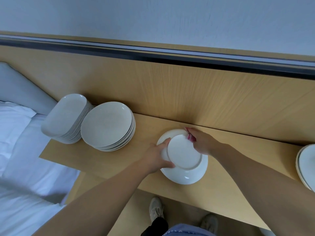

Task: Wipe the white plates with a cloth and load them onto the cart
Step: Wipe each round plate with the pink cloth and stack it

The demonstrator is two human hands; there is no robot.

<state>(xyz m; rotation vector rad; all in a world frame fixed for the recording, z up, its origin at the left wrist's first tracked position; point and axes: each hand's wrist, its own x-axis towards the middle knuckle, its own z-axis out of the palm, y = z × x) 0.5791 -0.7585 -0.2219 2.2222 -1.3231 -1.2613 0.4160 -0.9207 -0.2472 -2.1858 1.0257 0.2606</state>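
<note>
A white round plate (185, 157) lies upside down over the middle of the wooden table (105, 159), its foot ring facing up. My left hand (156, 159) grips its left rim, fingers curled over the edge. My right hand (201, 142) is at the plate's far right rim and pinches a small pink cloth (189, 137), of which only a scrap shows. A stack of round white plates (108, 125) stands to the left. Beside it is a stack of oblong white plates (65, 118).
More white plates (306, 166) sit at the table's right edge, cut off by the frame. A bed with white sheets (20, 150) lies left of the table. A wood-panelled wall (187, 92) backs the table. My shoes (156, 208) show on the floor below.
</note>
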